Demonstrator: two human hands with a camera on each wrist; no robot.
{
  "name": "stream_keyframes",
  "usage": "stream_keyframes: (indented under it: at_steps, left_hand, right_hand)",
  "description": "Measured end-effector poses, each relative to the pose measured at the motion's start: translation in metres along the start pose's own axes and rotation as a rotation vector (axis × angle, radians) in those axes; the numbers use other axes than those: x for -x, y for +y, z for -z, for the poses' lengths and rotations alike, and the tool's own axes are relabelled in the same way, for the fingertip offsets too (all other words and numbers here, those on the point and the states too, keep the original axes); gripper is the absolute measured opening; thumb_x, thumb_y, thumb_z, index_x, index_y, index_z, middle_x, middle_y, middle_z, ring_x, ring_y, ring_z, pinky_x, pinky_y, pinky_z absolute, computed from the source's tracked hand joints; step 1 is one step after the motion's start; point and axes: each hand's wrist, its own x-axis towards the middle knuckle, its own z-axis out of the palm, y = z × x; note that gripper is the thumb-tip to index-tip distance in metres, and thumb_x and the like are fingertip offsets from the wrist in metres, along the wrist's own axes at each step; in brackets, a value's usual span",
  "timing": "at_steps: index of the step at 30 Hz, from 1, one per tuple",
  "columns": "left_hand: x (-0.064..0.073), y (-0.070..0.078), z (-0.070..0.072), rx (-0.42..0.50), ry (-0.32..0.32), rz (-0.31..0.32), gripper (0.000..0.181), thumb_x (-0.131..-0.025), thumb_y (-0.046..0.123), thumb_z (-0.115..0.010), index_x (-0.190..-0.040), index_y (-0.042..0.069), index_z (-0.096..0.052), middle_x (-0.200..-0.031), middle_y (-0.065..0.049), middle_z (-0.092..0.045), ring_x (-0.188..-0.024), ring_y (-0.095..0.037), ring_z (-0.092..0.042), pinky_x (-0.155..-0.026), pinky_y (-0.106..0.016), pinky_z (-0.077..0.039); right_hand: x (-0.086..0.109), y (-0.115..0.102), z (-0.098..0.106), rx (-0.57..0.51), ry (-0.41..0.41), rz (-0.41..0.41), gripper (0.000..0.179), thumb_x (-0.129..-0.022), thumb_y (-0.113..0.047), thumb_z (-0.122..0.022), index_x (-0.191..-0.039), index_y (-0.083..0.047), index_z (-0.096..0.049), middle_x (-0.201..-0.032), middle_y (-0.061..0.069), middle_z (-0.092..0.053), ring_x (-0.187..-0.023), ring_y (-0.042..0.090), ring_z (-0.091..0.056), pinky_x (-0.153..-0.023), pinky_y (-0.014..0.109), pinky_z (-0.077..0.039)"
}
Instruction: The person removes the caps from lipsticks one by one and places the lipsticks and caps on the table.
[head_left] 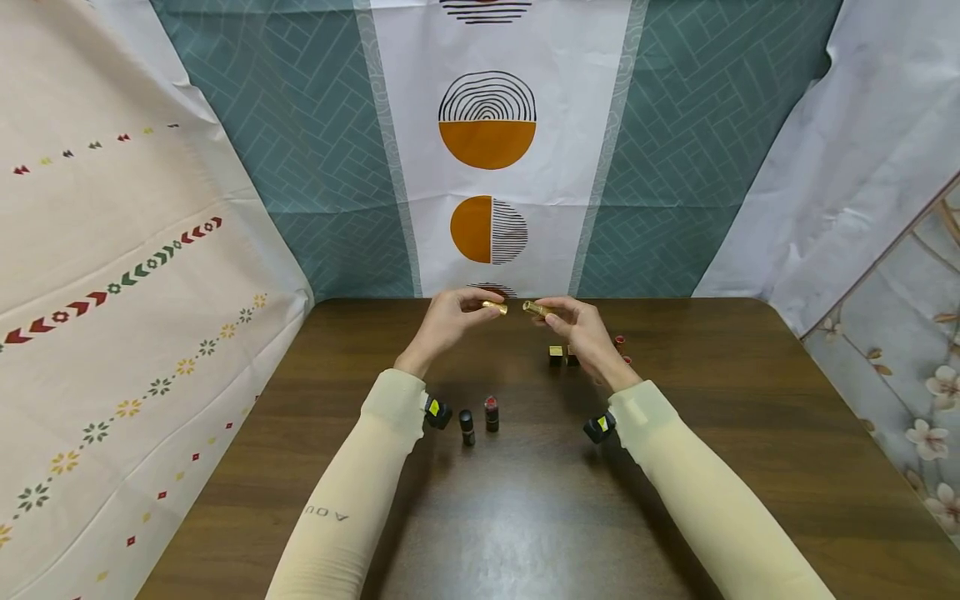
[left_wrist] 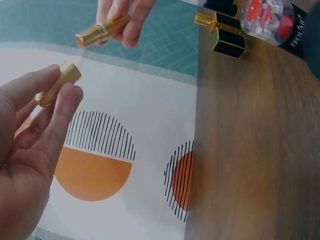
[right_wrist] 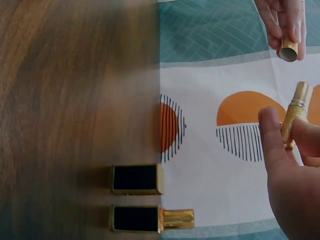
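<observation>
Above the far part of the table, the left hand (head_left: 442, 323) pinches a gold lipstick cap (head_left: 495, 307) between thumb and fingers. In the right wrist view the cap's hollow end (right_wrist: 289, 54) faces the camera. Across a small gap, the right hand (head_left: 588, 340) grips a gold lipstick tube (head_left: 535, 309), its narrower end pointing toward the cap. Cap and tube are apart. Beneath the right hand stand a black-and-gold square cap (right_wrist: 136, 179) and a matching lipstick base (right_wrist: 135, 218) with a gold inner tube.
Nearer the person, a black tube (head_left: 467, 427) and a red-topped black lipstick (head_left: 491, 413) stand upright on the wooden table (head_left: 510, 517). Small red-topped items (head_left: 619, 340) sit beside the right wrist, partly hidden. A patterned cloth (head_left: 487, 167) hangs behind the table's far edge.
</observation>
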Motion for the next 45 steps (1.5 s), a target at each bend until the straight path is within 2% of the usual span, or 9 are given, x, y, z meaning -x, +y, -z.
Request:
stream_keyframes:
  at_steps: [8, 13, 16, 21, 23, 29, 36, 43, 45]
  left_hand:
    - [-0.008, 0.01, -0.009, -0.014, -0.033, -0.017, 0.021, -0.1, 0.022, -0.073, -0.119, 0.014, -0.079, -0.109, 0.0, -0.077, -0.096, -0.015, -0.073, -0.088, -0.039, -0.058]
    - [-0.014, 0.017, -0.014, -0.05, -0.043, -0.043, 0.022, -0.101, 0.022, -0.072, -0.119, 0.011, -0.079, -0.101, -0.001, -0.078, -0.087, -0.016, -0.071, -0.08, -0.034, -0.058]
    - [-0.016, 0.021, -0.017, -0.066, -0.049, -0.05, 0.023, -0.101, 0.023, -0.072, -0.12, 0.011, -0.078, -0.103, 0.0, -0.078, -0.088, -0.015, -0.071, -0.08, -0.034, -0.057]
    - [-0.02, 0.025, -0.023, -0.071, -0.047, -0.039, 0.027, -0.097, 0.022, -0.076, -0.122, 0.011, -0.075, -0.109, 0.0, -0.077, -0.098, -0.015, -0.072, -0.089, -0.037, -0.057]
    - [-0.021, 0.026, -0.025, -0.071, -0.043, -0.033, 0.029, -0.096, 0.02, -0.078, -0.122, 0.011, -0.073, -0.11, -0.001, -0.077, -0.1, -0.016, -0.072, -0.091, -0.038, -0.057]
    - [-0.023, 0.027, -0.029, -0.069, -0.036, -0.022, 0.027, -0.093, 0.016, -0.08, -0.118, 0.009, -0.072, -0.111, -0.004, -0.075, -0.1, -0.018, -0.073, -0.089, -0.037, -0.057]
    - [-0.026, 0.029, -0.035, -0.075, -0.044, -0.037, 0.028, -0.093, 0.015, -0.08, -0.117, 0.003, -0.073, -0.107, -0.004, -0.076, -0.096, -0.016, -0.073, -0.087, -0.036, -0.058]
    - [-0.029, 0.029, -0.039, -0.085, -0.06, -0.049, 0.026, -0.093, 0.02, -0.08, -0.115, 0.008, -0.076, -0.101, 0.001, -0.079, -0.093, -0.012, -0.074, -0.088, -0.034, -0.057]
    - [-0.03, 0.03, -0.04, -0.089, -0.067, -0.057, 0.026, -0.093, 0.021, -0.08, -0.115, 0.008, -0.077, -0.099, 0.002, -0.079, -0.092, -0.011, -0.074, -0.088, -0.034, -0.057]
  right_hand:
    - [0.001, -0.008, 0.009, -0.048, -0.045, 0.008, 0.033, -0.109, 0.002, -0.046, -0.141, 0.011, -0.047, -0.126, 0.026, -0.059, -0.118, 0.038, -0.068, -0.107, 0.039, -0.05]
    - [0.005, -0.014, 0.017, -0.03, -0.059, -0.012, 0.034, -0.109, -0.001, -0.049, -0.142, 0.007, -0.045, -0.128, 0.021, -0.059, -0.108, 0.02, -0.073, -0.111, 0.05, -0.045]
    - [0.006, -0.015, 0.022, -0.015, -0.07, -0.03, 0.038, -0.109, -0.003, -0.051, -0.146, 0.005, -0.046, -0.133, 0.02, -0.058, -0.109, 0.016, -0.072, -0.112, 0.052, -0.043]
    - [0.007, -0.017, 0.027, -0.024, -0.083, -0.029, 0.041, -0.108, -0.001, -0.051, -0.148, 0.007, -0.047, -0.138, 0.022, -0.056, -0.121, 0.034, -0.067, -0.112, 0.046, -0.044]
    - [0.007, -0.017, 0.029, -0.027, -0.083, -0.025, 0.041, -0.108, 0.0, -0.052, -0.147, 0.01, -0.047, -0.136, 0.021, -0.057, -0.121, 0.035, -0.067, -0.112, 0.045, -0.045]
    - [0.008, -0.019, 0.033, 0.008, -0.067, -0.036, 0.038, -0.107, -0.001, -0.055, -0.143, 0.008, -0.052, -0.128, 0.015, -0.061, -0.113, 0.024, -0.071, -0.105, 0.038, -0.051]
    - [0.009, -0.019, 0.039, 0.017, -0.071, -0.02, 0.039, -0.106, -0.002, -0.057, -0.143, 0.008, -0.052, -0.132, 0.021, -0.061, -0.103, 0.011, -0.073, -0.097, 0.026, -0.054]
    - [0.013, -0.019, 0.046, 0.065, -0.055, -0.049, 0.041, -0.106, -0.011, -0.062, -0.143, 0.004, -0.054, -0.129, 0.015, -0.065, -0.119, 0.035, -0.068, -0.1, 0.032, -0.053]
    - [0.014, -0.019, 0.048, 0.078, -0.044, -0.06, 0.042, -0.105, -0.012, -0.063, -0.143, 0.004, -0.055, -0.128, 0.016, -0.066, -0.119, 0.037, -0.067, -0.098, 0.032, -0.054]
